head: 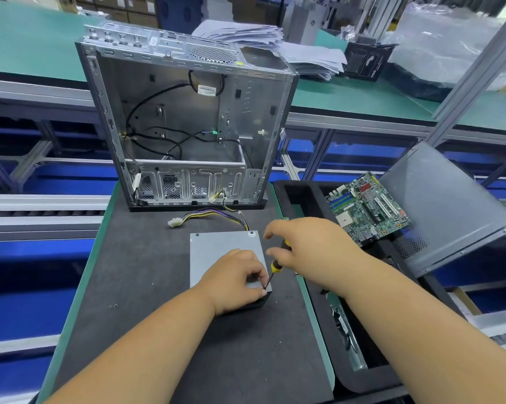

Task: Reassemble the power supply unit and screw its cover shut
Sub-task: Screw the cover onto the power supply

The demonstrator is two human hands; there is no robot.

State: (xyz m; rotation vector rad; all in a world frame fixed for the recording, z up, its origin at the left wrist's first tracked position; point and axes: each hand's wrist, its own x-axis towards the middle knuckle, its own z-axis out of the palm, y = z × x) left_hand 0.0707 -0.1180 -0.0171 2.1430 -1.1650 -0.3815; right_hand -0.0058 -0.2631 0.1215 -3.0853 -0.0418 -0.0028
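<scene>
Grey steel PSU (216, 252) sits mid-mat, at 6 o'clock from the case (184, 118); probably heavy, stiff, slick. Left hand (234, 281) pinches its corner; right hand (304, 243) grips the screwdriver (275, 266).

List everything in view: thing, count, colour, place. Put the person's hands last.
power supply unit: one, grey, flat on the mat's middle
wire bundle: one, yellow, purple and black, running from the unit's far edge
screwdriver: one, yellow and black handle, tip at the unit's near right corner
loose screw: one, dark, on the mat left of the unit
mat: one, dark grey, green-edged
computer case: one, silver, open, upright behind the unit
motherboard: one, green, in the black tray at right
side panel: one, grey, leaning at far right
paper stack: one, white, behind the case
left hand: on the unit's near right corner
right hand: gripping the screwdriver
</scene>
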